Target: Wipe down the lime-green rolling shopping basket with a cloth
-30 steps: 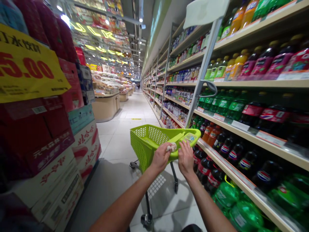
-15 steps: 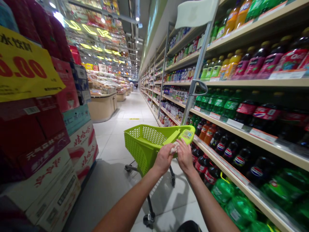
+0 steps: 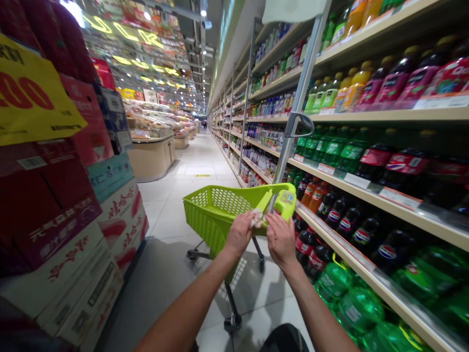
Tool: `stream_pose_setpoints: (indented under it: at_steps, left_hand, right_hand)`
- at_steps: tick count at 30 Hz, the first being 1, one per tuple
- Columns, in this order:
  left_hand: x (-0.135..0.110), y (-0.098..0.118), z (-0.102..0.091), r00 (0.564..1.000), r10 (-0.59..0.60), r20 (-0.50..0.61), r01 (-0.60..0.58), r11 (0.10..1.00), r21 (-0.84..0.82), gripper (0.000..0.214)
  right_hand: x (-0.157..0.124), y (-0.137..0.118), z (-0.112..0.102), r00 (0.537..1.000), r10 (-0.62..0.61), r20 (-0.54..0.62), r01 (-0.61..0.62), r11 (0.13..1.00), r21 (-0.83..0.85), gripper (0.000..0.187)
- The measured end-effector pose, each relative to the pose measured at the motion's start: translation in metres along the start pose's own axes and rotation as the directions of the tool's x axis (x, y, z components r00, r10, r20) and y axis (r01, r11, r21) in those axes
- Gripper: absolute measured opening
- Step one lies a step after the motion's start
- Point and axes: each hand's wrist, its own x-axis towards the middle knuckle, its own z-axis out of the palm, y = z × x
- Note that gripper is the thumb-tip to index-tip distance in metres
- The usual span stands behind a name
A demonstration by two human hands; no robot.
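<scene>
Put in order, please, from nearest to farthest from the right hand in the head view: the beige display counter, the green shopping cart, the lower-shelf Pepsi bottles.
From the right hand:
1. Green shopping cart: right at the hand, in front.
2. Pepsi bottles: lower shelf, right side.
3. Beige display counter: farther up the aisle, left.

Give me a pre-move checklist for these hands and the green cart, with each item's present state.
1. Left hand has hold of the pale crumpled wad: ok.
2. Right hand firmly gripping the green cart: cannot tell; it is at the handle end, but its fingers are partly hidden.
3. Cart upright, with its near wheel on the floor: ok.
4. Cart apart from the stacked boxes: ok; floor shows between them.
5. Cart apart from the shelving: cannot tell; they overlap in this view.
</scene>
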Motion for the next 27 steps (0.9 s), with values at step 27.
stream_pose_setpoints:
  at_steps: [27]
  left_hand:
    - [0.011, 0.0, -0.019, 0.971, -0.195, 0.138, 0.201, 0.979, -0.033, 0.022]
  right_hand:
    - [-0.01, 0.02, 0.002, 0.999, -0.021, -0.04, 0.022, 1.0, 0.01, 0.028]
